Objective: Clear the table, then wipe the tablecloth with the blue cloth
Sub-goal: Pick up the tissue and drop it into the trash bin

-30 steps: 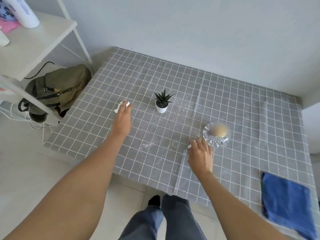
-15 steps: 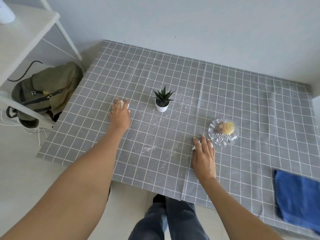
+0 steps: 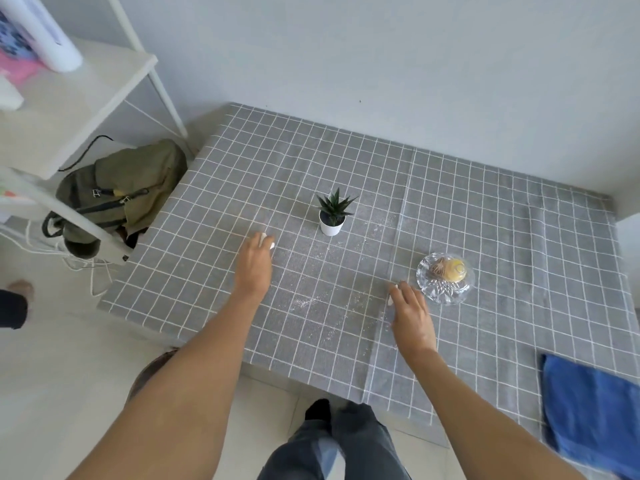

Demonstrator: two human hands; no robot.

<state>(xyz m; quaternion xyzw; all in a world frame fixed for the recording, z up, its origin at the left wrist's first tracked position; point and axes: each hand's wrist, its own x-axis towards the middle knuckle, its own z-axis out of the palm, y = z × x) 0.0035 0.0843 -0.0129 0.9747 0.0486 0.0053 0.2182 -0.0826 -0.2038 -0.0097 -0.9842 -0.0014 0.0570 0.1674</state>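
In front of you: two hands (image 3: 254, 268), two white paper scraps (image 3: 267, 241), one potted plant (image 3: 332, 213), one glass dish (image 3: 445, 282), one blue cloth (image 3: 594, 414), one tablecloth (image 3: 502, 209), one backpack (image 3: 128, 188), one shelf unit (image 3: 79, 98).

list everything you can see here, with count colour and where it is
grey checked tablecloth: 1, grey with white grid, covers the table
small potted succulent: 1, green in white pot, table centre
clear cut-glass dish: 1, transparent, yellowish item inside, right of centre
white paper scraps: 2, white, one under each hand's fingertips
white crumbs: scattered, mid table
blue cloth: 1, blue, near right corner
olive backpack: 1, floor left of table
white shelf unit: 1, far left
left hand: on scrap left of plant
right hand: on scrap beside dish
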